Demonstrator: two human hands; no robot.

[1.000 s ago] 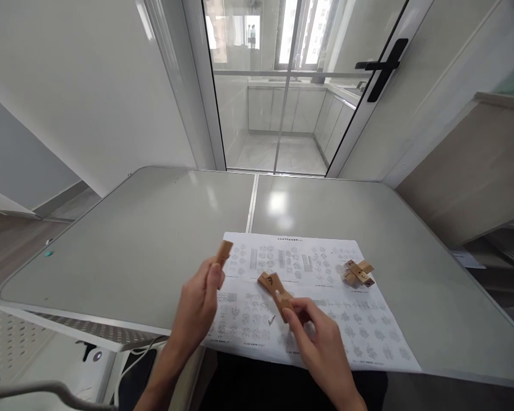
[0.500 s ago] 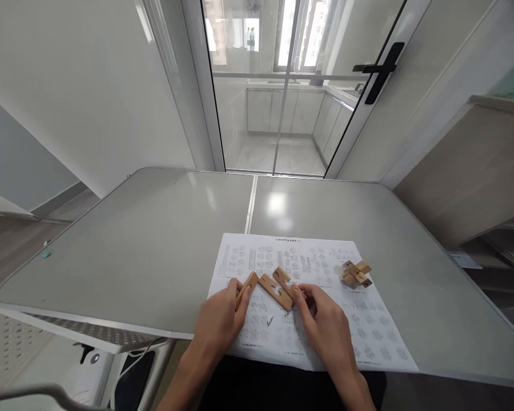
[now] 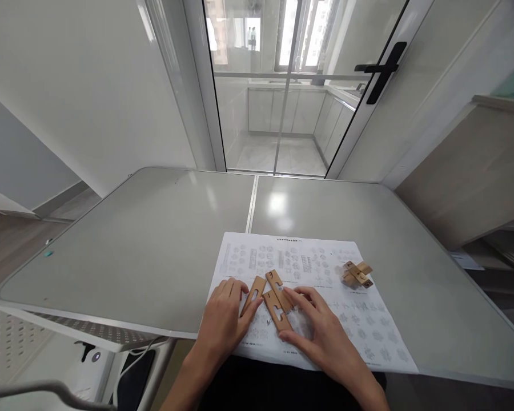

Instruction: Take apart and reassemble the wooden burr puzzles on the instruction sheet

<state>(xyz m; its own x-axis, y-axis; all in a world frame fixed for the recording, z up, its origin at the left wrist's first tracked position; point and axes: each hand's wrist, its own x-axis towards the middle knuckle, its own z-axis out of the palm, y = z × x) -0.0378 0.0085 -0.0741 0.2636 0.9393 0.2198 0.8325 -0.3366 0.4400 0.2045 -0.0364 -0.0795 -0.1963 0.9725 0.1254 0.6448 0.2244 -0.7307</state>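
Three flat notched wooden puzzle pieces lie on a printed instruction sheet [image 3: 368, 331] near the table's front edge. My left hand [image 3: 225, 319] rests with fingers spread, its fingertips touching the left wooden piece [image 3: 252, 294]. My right hand [image 3: 321, 331] lies flat with stretched fingers, touching the two other pieces [image 3: 277, 301], which lie side by side. An assembled wooden knot of crossed pieces [image 3: 356, 274] sits on the sheet's right part, apart from both hands.
The grey folding table [image 3: 154, 240] has a seam down its middle. A glass sliding door [image 3: 282, 85] with a black handle stands behind it. A wooden counter [image 3: 475, 160] is at the right. Cables hang below the table's front left.
The left hand brought its piece down from the air to the sheet. The right hand laid its two pieces flat. Both hands then slid the pieces nearer to me and flattened out.
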